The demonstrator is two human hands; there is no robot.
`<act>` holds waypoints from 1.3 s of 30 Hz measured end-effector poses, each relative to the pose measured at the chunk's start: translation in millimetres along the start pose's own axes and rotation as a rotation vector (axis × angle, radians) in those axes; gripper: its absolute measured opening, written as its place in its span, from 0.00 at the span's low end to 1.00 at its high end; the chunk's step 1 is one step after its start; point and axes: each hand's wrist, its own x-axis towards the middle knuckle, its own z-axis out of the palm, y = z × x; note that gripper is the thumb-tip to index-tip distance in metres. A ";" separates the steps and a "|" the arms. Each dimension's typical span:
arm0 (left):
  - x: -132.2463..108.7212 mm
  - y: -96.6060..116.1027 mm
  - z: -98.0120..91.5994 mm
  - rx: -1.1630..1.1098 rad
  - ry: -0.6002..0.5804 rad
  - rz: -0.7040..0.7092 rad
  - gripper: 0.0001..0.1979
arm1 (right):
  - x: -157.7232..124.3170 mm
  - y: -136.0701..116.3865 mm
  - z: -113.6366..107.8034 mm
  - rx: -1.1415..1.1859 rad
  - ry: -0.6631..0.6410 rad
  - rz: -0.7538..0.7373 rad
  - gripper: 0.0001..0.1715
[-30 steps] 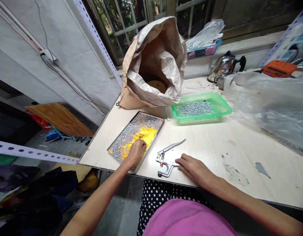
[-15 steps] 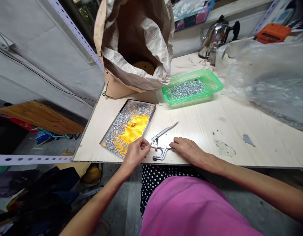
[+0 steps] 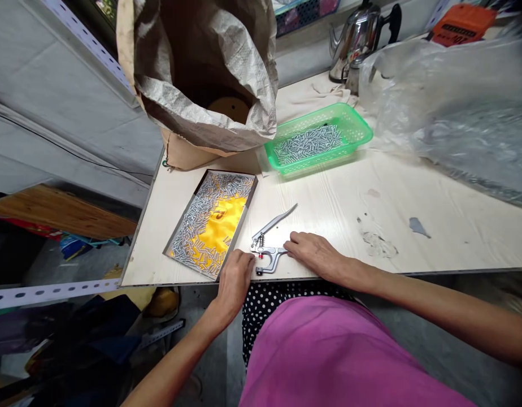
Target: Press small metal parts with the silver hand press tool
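Note:
A pair of silver snap pliers [image 3: 276, 258] lies at the table's front edge, its upper lever raised and a small red part showing in the jaw. My right hand [image 3: 314, 254] rests on the table, its fingers closed on the handle end of the pliers. Just left of the jaw is my left hand [image 3: 235, 281], fingertips pinched together; whatever is between them is too small to make out. Beside that hand lies a shallow tray [image 3: 240, 225] with a yellow bottom, holding many small silver metal pieces.
Behind stands a green plastic basket [image 3: 357, 125] with similar silver pieces. A large open paper sack [image 3: 191, 150] is at the back left. A steel kettle [image 3: 356, 39], an orange box [image 3: 462, 25] and a clear plastic bag [image 3: 456, 107] occupy the back right.
My left hand has turned and drawn nearer to the front edge, its pinched fingertips by the jaw. My right hand stays at the handle. The whole view has shifted slightly.

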 end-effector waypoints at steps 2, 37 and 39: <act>5.2 1.3 0.1 -0.221 -0.056 -0.185 0.08 | -1.7 0.1 0.9 0.014 0.015 -0.008 0.10; 27.2 14.8 -11.6 -0.602 -0.505 -0.711 0.18 | 16.3 38.2 -14.6 0.103 0.067 -0.091 0.57; 25.8 16.4 -12.0 -0.614 -0.496 -0.716 0.17 | 25.9 46.7 -15.8 0.093 -0.002 -0.139 0.60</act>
